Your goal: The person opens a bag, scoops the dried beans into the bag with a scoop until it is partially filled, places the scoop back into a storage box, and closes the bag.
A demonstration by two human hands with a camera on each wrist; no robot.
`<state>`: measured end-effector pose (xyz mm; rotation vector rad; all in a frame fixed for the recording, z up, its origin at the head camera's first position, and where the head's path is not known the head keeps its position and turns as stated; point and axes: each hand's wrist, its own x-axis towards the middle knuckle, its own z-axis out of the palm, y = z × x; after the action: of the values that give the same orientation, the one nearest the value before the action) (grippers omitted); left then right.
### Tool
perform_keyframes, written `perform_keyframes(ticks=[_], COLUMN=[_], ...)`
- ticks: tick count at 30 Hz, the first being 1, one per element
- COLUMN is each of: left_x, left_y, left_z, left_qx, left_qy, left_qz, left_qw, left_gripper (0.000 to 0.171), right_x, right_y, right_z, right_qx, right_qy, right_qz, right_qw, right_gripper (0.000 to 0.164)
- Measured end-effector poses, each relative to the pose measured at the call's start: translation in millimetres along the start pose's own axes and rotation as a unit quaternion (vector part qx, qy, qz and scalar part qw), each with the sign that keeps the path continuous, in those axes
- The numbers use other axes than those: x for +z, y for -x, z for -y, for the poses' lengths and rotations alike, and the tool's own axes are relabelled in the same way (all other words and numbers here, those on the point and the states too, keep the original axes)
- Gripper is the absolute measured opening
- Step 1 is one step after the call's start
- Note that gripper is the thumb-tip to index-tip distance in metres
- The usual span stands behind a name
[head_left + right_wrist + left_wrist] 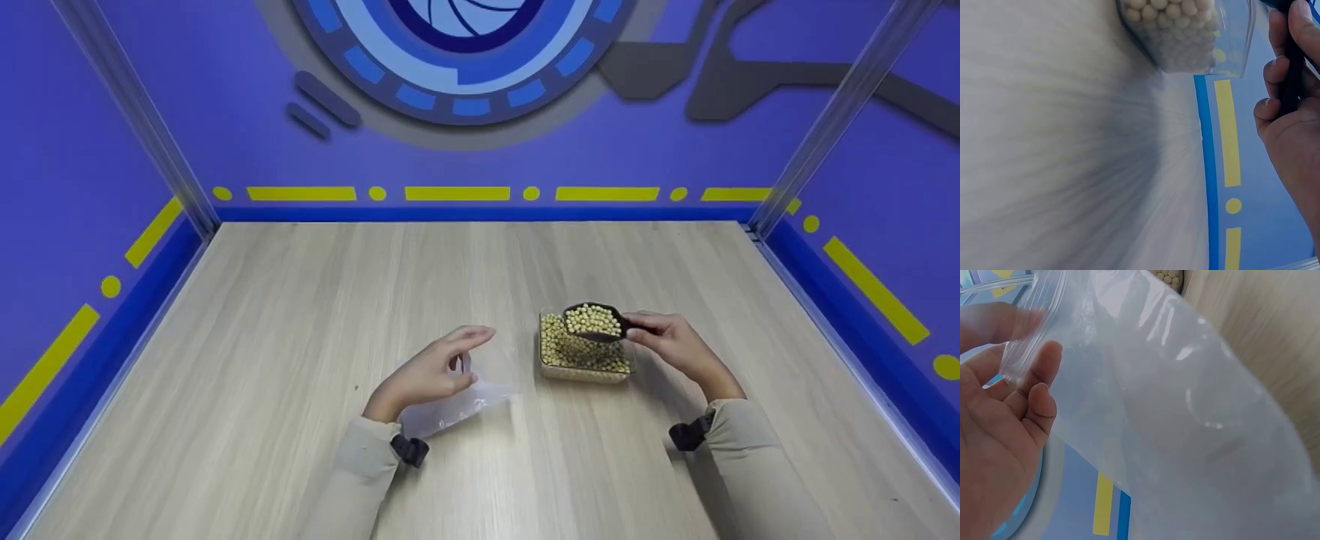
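My left hand (pixel 435 367) holds a clear zip bag (pixel 457 409) by its zip edge. In the left wrist view the bag (pixel 1157 399) hangs loose and see-through, and fingers (pixel 1044 365) lie on both sides of the zip strip. My right hand (pixel 679 349) grips the handle of a black scoop (pixel 628 324), heaped with round, pale yellow soybeans (pixel 592 319). The scoop is over a clear rectangular container (pixel 585 375) holding more of these beans. Fingers wrap the dark handle (pixel 1292 73) in the right wrist view, where the scoop's bowl is out of frame.
Everything is on a light wood-grain table (pixel 300 300). Blue-purple panels with yellow dashes enclose its back (pixel 457 194) and both sides. The container stands right of the bag, with bare tabletop between them.
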<state>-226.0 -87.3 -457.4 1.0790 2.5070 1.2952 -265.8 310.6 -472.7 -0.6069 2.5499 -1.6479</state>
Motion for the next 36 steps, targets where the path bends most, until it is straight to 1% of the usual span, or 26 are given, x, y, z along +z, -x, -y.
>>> perform_keyframes(ticks=[4, 9, 15, 17, 24, 28, 32, 36], left_x=[-0.4, -0.2, 0.2, 0.0, -0.1, -0.5, -1.0, -1.0], left_y=[0.2, -0.4, -0.5, -0.3, -0.2, -0.1, 0.1, -0.1], left_z=[-0.6, -1.5, -0.9, -1.2, -1.9, -1.1, -1.2, -1.1], left_qx=[0.001, 0.0, -0.002, -0.003, 0.0, 0.002, 0.0, 0.001], left_qy=[-0.002, 0.005, 0.015, 0.013, 0.011, 0.013, 0.018, 0.016], left_qz=[-0.001, -0.002, -0.001, -0.001, 0.0, -0.001, -0.003, -0.003], left_qw=[1.0, 1.0, 0.9999, 0.9999, 0.9999, 0.9999, 0.9998, 0.9999], left_gripper=[0.06, 0.06, 0.06, 0.06, 0.06, 0.06, 0.06, 0.06], right_x=[3, 7, 13, 17, 29, 36, 44, 50], right_y=[-2, -4, -6, -8, -13, -17, -19, -21], right_z=[2, 7, 15, 18, 27, 31, 33, 35], right_qx=[-0.005, 0.002, 0.0, -0.007, -0.046, -0.056, -0.05, -0.034], right_qy=[0.005, 0.02, 0.009, 0.006, 0.023, 0.033, 0.049, 0.062], right_qz=[0.009, 0.013, 0.032, 0.04, 0.065, 0.078, 0.087, 0.093], right_qw=[1.0, 1.0, 0.999, 0.999, 0.997, 0.995, 0.994, 0.993], right_gripper=[0.037, 0.038, 0.04, 0.04, 0.036, 0.034, 0.034, 0.035])
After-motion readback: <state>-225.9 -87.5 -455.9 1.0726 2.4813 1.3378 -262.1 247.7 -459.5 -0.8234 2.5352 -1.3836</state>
